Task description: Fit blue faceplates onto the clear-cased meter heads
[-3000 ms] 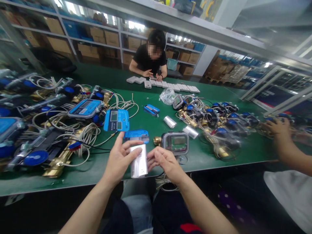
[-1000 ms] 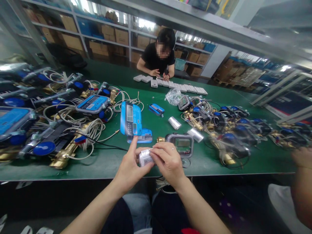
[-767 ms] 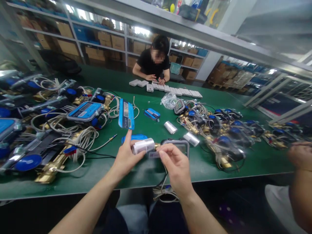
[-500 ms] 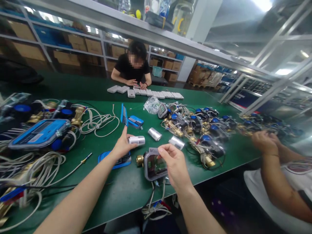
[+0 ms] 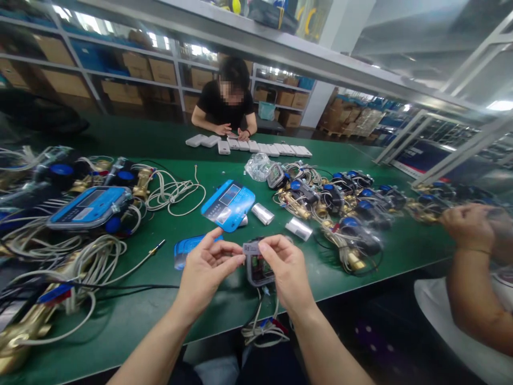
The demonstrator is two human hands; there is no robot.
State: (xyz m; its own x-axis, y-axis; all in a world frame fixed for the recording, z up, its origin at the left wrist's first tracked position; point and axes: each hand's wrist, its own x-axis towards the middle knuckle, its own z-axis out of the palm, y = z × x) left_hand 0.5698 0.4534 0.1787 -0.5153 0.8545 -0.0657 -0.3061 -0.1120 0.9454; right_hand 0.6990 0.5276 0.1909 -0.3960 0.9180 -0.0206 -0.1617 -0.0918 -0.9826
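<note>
My right hand (image 5: 286,267) pinches a small grey label (image 5: 251,248) between thumb and index finger, above a clear-windowed meter (image 5: 260,270). My left hand (image 5: 214,264) is at the label's left edge, thumb and a finger close together there. A blue printed panel (image 5: 230,206) is tilted up at its raised index fingertip, partly covering a silver roll. Another blue panel (image 5: 184,250) lies on the table, partly behind that hand. Two silver rolls, one (image 5: 263,214) beside the panel and one (image 5: 298,229) further right, lie beyond the meter.
On the green table (image 5: 168,315), meters with cables (image 5: 80,256) crowd the left, and more brass-fitted meters (image 5: 328,200) the right. A clear plastic bag (image 5: 257,167) lies ahead. Across sits a person (image 5: 224,107) behind white boxes (image 5: 264,149). Another person's hands (image 5: 468,230) are at right.
My left hand has let go of the silver roll and moved right to the label. The blue panel at its fingertip has moved right and turned its printed face toward me. The view has shifted slightly.
</note>
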